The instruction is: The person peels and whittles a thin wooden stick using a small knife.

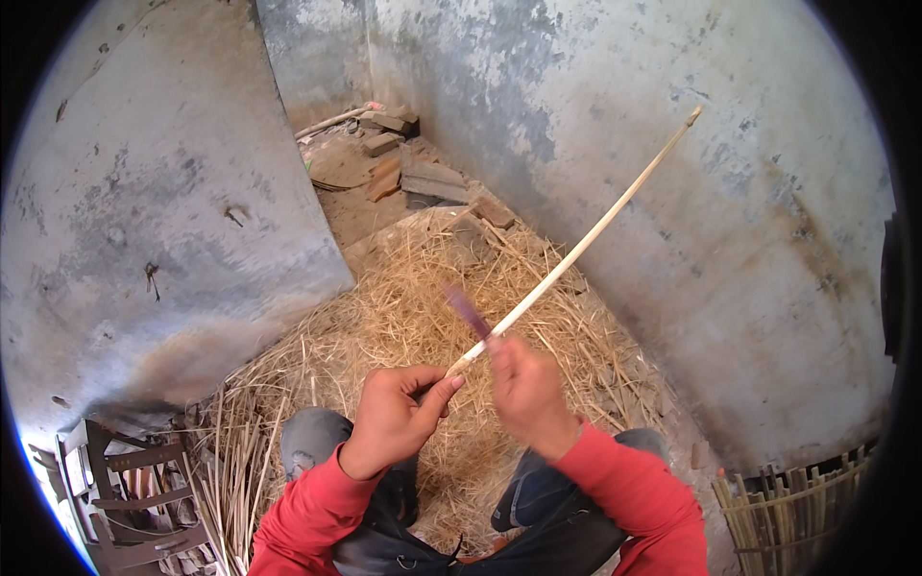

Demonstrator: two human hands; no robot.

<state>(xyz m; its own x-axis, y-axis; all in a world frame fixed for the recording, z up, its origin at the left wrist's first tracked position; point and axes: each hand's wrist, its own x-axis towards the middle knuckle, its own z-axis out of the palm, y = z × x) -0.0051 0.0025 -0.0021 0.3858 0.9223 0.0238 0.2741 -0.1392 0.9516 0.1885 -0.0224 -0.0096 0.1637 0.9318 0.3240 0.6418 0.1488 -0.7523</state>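
A long, pale, peeled stick (595, 233) slants up and away to the right in front of me, its far end high against the wall. My left hand (399, 413) is closed on the near end, thumb and fingers pinching it. My right hand (530, 389) is closed on a knife (467, 311), whose dark purplish blade is smeared by motion and lies across the stick just beyond my left hand. The knife's handle is hidden inside the right fist. Both hands are above my knees, over a heap of straw-coloured shavings (384, 322).
Weathered walls (730, 240) rise on the right and left (144, 192). Bricks and broken tiles (427, 182) lie in the far corner. Long thin strips (230, 461) are piled beside a dark wooden chair frame (144, 504) on the left. A bundle of upright sticks (797, 514) stands at the lower right.
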